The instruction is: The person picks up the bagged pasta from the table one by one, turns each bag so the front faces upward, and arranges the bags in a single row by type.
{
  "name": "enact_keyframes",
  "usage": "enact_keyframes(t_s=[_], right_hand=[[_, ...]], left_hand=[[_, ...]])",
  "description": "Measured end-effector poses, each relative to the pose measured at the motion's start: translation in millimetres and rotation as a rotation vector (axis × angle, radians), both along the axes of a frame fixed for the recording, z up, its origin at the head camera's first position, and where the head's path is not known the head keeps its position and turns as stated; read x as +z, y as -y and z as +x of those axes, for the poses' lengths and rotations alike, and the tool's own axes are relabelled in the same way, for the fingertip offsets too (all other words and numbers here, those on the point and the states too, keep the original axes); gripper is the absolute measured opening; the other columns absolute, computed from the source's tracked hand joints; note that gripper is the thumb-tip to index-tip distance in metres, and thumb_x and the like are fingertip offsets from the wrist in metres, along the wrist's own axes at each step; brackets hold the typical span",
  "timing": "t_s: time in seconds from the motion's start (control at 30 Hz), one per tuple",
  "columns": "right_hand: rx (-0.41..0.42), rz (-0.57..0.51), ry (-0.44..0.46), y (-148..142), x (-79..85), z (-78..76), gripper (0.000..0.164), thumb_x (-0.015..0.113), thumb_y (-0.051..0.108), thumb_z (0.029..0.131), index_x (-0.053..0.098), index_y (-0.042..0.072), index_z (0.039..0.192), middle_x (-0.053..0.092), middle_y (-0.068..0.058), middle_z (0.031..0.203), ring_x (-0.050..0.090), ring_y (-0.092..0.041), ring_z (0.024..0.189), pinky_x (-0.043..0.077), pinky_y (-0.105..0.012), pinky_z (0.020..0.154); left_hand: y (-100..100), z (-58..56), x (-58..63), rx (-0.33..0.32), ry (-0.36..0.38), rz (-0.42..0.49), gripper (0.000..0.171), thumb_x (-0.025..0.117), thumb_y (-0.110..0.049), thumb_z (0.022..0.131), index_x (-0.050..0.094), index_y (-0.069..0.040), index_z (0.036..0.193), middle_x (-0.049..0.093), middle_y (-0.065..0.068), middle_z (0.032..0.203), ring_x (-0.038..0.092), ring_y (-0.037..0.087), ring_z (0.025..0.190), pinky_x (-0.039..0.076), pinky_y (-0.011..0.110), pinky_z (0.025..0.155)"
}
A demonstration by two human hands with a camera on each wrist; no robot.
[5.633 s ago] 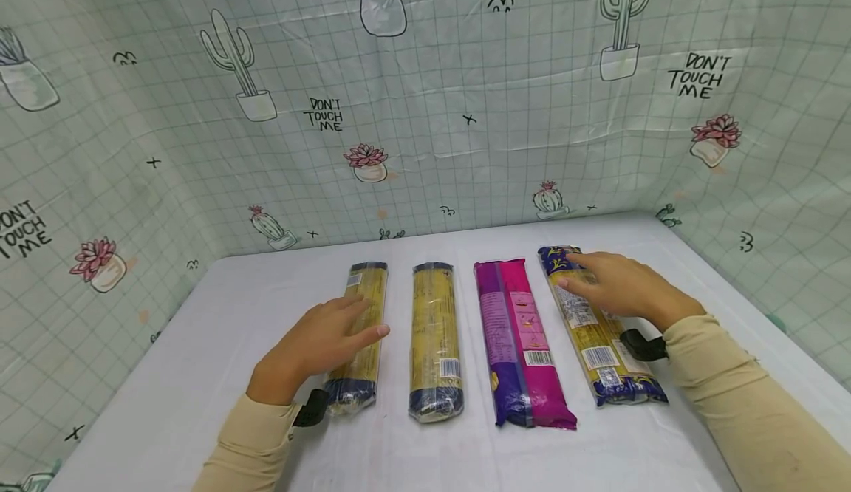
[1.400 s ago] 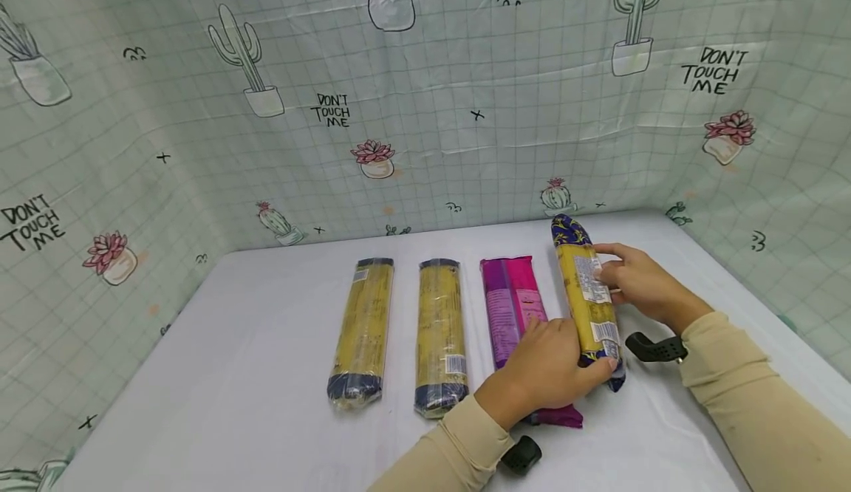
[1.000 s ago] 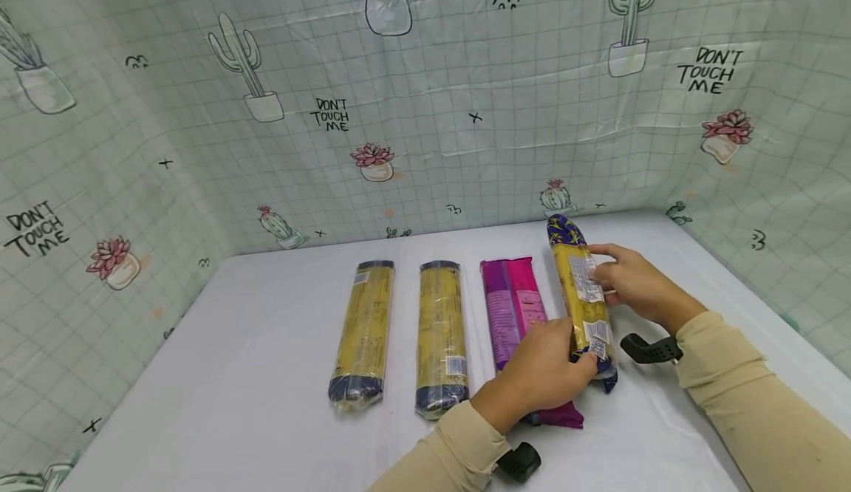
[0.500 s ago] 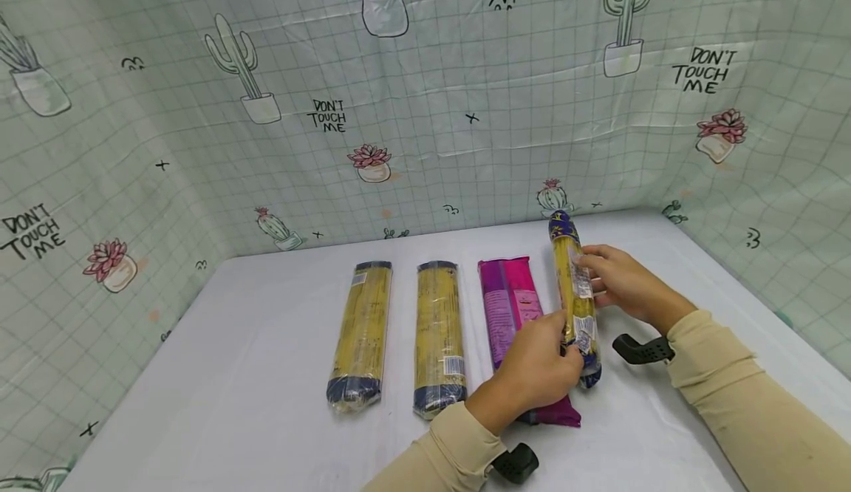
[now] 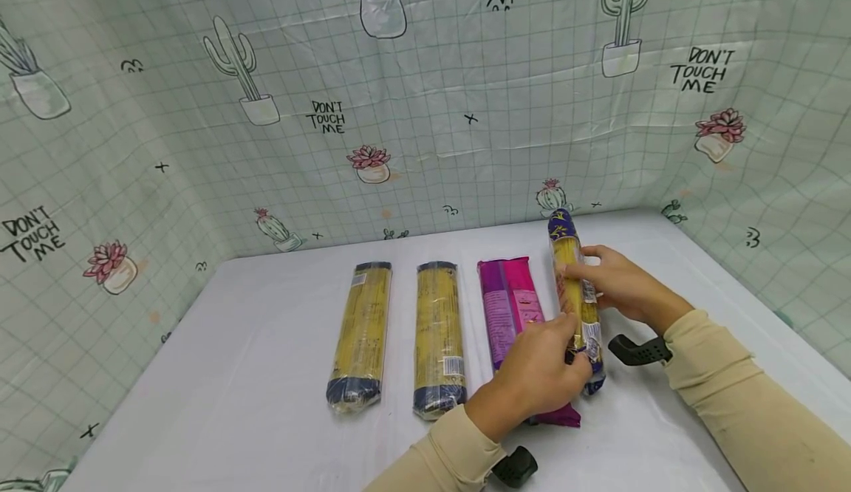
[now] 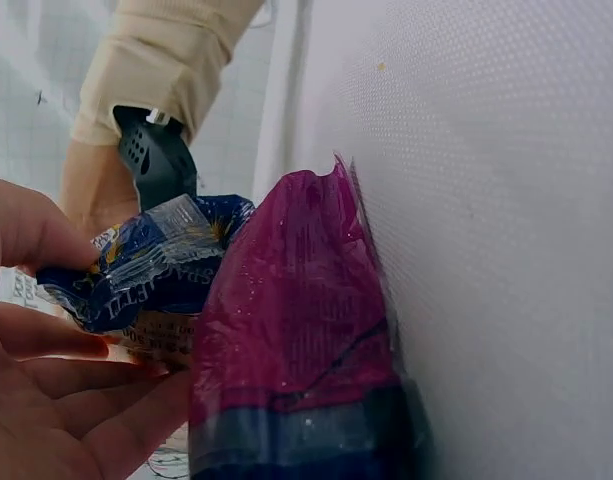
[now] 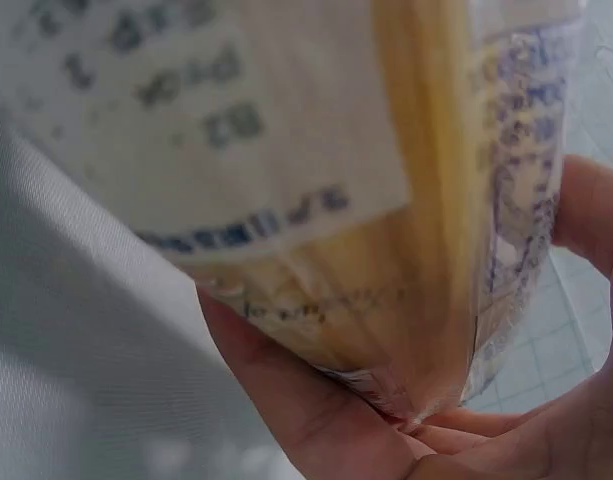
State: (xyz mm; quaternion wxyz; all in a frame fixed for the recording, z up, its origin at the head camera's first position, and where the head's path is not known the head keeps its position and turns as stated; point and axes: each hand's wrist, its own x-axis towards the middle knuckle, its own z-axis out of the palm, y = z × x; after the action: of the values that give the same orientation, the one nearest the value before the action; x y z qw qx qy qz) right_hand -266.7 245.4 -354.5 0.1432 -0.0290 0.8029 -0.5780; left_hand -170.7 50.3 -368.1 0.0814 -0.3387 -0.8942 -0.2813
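Observation:
A blue-and-yellow spaghetti packet [image 5: 573, 285] is held by both hands at the right of the head view, turned partly on its edge, its far end raised. My left hand [image 5: 541, 363] pinches its near end between thumb and fingers; the left wrist view shows the blue end lettered "SPAGHETTI" [image 6: 161, 265]. My right hand [image 5: 621, 281] grips its right side, and in the right wrist view fingers and thumb curl round the clear wrapper [image 7: 426, 300]. Beneath my left hand lies a pink-and-purple packet [image 5: 507, 300], partly hidden.
Two yellow packets with dark blue ends, the left one [image 5: 362, 329] and the middle one [image 5: 440, 329], lie side by side on the white table [image 5: 266, 374]. A patterned cloth [image 5: 425, 130] hangs behind the table and along its sides.
My left hand has left the leftmost packet and moved right to the spaghetti packet. Both hands have lifted that packet and rolled it towards its edge; lately the right fingers have shifted over its top.

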Motion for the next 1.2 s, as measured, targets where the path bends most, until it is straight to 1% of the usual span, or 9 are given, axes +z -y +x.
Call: enact_keyframes(t_s=[0.2, 0.3, 0.43, 0.53, 0.7, 0.8, 0.9, 1.0, 1.2], right_hand=[[-0.035, -0.023, -0.030, 3, 4.7, 2.3, 0.087, 0.056, 0.030, 0.101, -0.001, -0.006, 0.156, 0.038, -0.035, 0.142, 0.059, -0.029, 0.107, 0.055, -0.038, 0.082], [-0.053, -0.057, -0.031, 4, 5.3, 2.8, 0.083, 0.052, 0.026, 0.102, -0.002, -0.006, 0.156, 0.035, -0.037, 0.145, 0.055, -0.033, 0.115, 0.056, -0.037, 0.082], [-0.088, -0.132, -0.033, 4, 7.8, 2.9, 0.080, 0.050, 0.021, 0.101, -0.002, -0.003, 0.157, 0.032, -0.036, 0.148, 0.051, -0.035, 0.119, 0.056, -0.037, 0.084], [-0.107, -0.165, -0.035, 4, 10.2, 2.3, 0.081, 0.050, 0.019, 0.101, -0.004, -0.001, 0.158, 0.030, -0.036, 0.149, 0.048, -0.036, 0.122, 0.055, -0.036, 0.085], [-0.117, -0.186, -0.035, 6, 13.4, 2.4, 0.083, 0.051, 0.019, 0.101, -0.007, 0.001, 0.158, 0.029, -0.035, 0.150, 0.046, -0.038, 0.126, 0.055, -0.034, 0.084], [-0.107, -0.216, -0.032, 7, 14.7, 3.7, 0.081, 0.050, 0.019, 0.102, -0.005, 0.000, 0.158, 0.030, -0.033, 0.149, 0.051, -0.030, 0.119, 0.055, -0.032, 0.083], [-0.092, -0.264, -0.026, 8, 17.5, 5.3, 0.078, 0.048, 0.019, 0.103, -0.004, -0.002, 0.157, 0.030, -0.031, 0.148, 0.051, -0.022, 0.110, 0.053, -0.030, 0.082], [-0.083, -0.305, -0.021, 8, 20.6, 6.9, 0.076, 0.047, 0.019, 0.104, -0.004, -0.003, 0.157, 0.028, -0.027, 0.149, 0.047, -0.020, 0.112, 0.050, -0.029, 0.083], [-0.052, -0.364, -0.019, 9, 20.5, 6.8, 0.072, 0.045, 0.018, 0.106, 0.000, -0.005, 0.157, 0.029, -0.024, 0.147, 0.048, -0.018, 0.115, 0.048, -0.029, 0.087]], left_hand=[[3, -0.9, 2.2, 0.006, 0.009, 0.031, 0.040, 0.064, -0.026, 0.094, 0.061, -0.012, 0.132, 0.063, -0.009, 0.106, 0.050, -0.004, 0.077, 0.039, 0.007, 0.062], [6, -3.4, 2.1, 0.003, 0.063, 0.074, 0.045, 0.062, -0.038, 0.098, 0.061, -0.014, 0.135, 0.063, -0.011, 0.108, 0.053, -0.004, 0.084, 0.042, 0.008, 0.067], [11, -8.2, 1.8, 0.001, 0.181, 0.193, 0.050, 0.052, -0.054, 0.100, 0.063, -0.016, 0.131, 0.063, -0.010, 0.113, 0.057, 0.001, 0.089, 0.047, 0.015, 0.072], [13, -11.0, 1.3, 0.016, 0.272, 0.305, 0.046, 0.049, -0.051, 0.103, 0.064, -0.015, 0.128, 0.062, -0.009, 0.113, 0.060, 0.002, 0.093, 0.051, 0.018, 0.076], [14, -13.4, 1.1, 0.078, 0.376, 0.415, 0.039, 0.057, -0.039, 0.102, 0.061, -0.014, 0.131, 0.060, -0.006, 0.117, 0.059, 0.003, 0.096, 0.052, 0.020, 0.076], [13, -13.9, 0.8, 0.101, 0.529, 0.489, 0.045, 0.061, -0.039, 0.100, 0.056, -0.014, 0.137, 0.060, -0.007, 0.119, 0.060, 0.004, 0.092, 0.053, 0.023, 0.073], [12, -14.9, 0.8, 0.055, 0.747, 0.608, 0.050, 0.057, -0.040, 0.102, 0.050, -0.010, 0.142, 0.064, -0.002, 0.114, 0.064, 0.010, 0.088, 0.057, 0.030, 0.075], [12, -16.7, 1.1, -0.032, 0.921, 0.724, 0.048, 0.051, -0.037, 0.105, 0.049, -0.005, 0.140, 0.067, 0.004, 0.105, 0.068, 0.018, 0.086, 0.059, 0.038, 0.078], [15, -19.2, 1.9, -0.119, 1.083, 0.882, 0.036, 0.053, -0.027, 0.105, 0.057, -0.001, 0.129, 0.071, 0.011, 0.105, 0.068, 0.019, 0.089, 0.058, 0.039, 0.081]])
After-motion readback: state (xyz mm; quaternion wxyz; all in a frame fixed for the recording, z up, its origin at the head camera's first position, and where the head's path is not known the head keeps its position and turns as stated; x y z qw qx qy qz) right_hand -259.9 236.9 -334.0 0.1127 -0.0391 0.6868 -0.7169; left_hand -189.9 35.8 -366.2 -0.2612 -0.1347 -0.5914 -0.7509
